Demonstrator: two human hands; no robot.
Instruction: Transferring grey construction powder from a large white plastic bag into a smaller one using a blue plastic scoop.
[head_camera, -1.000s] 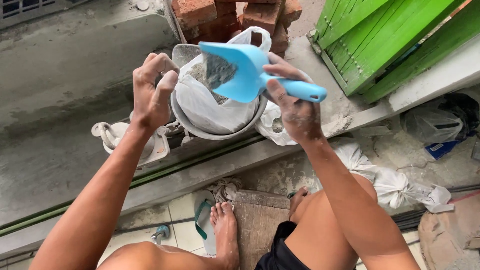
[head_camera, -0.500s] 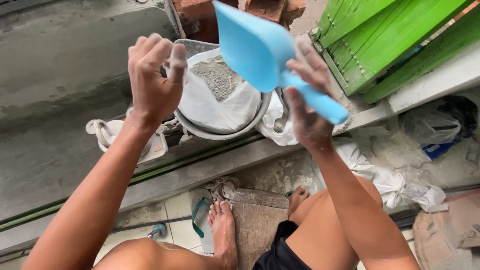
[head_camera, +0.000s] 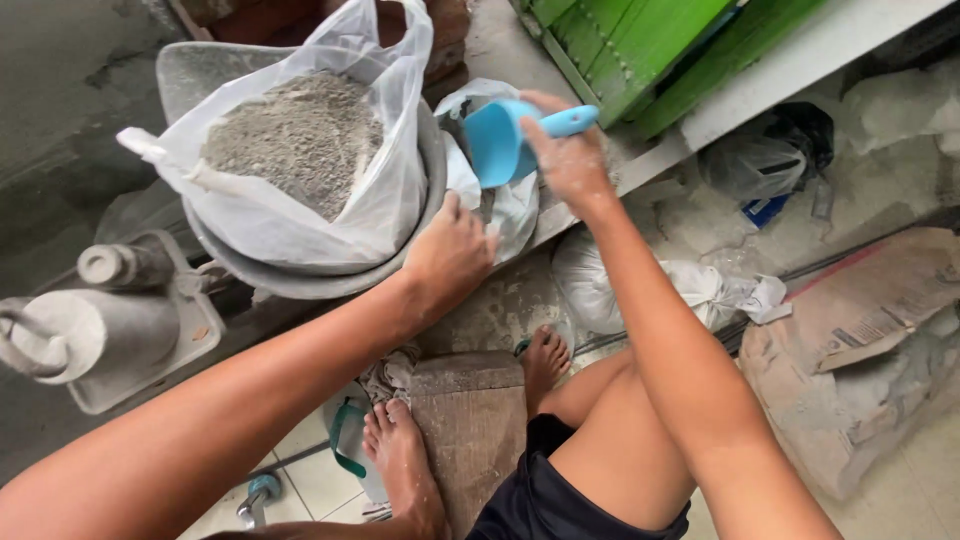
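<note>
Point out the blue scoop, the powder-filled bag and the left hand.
blue scoop (head_camera: 497, 140), head view, on its bowl.
powder-filled bag (head_camera: 385, 195), head view, on its clear side.
left hand (head_camera: 450, 258), head view, on its back.

Green wooden slats (head_camera: 640, 50) at top, torn paper sack (head_camera: 860, 340) right, dusty weighing scale (head_camera: 100, 320) left.

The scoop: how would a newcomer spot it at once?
Find the metal bowl holding the bag of grey powder. Just to its right, the right hand holds the scoop over a second bag. It is the only light blue thing there.
</note>
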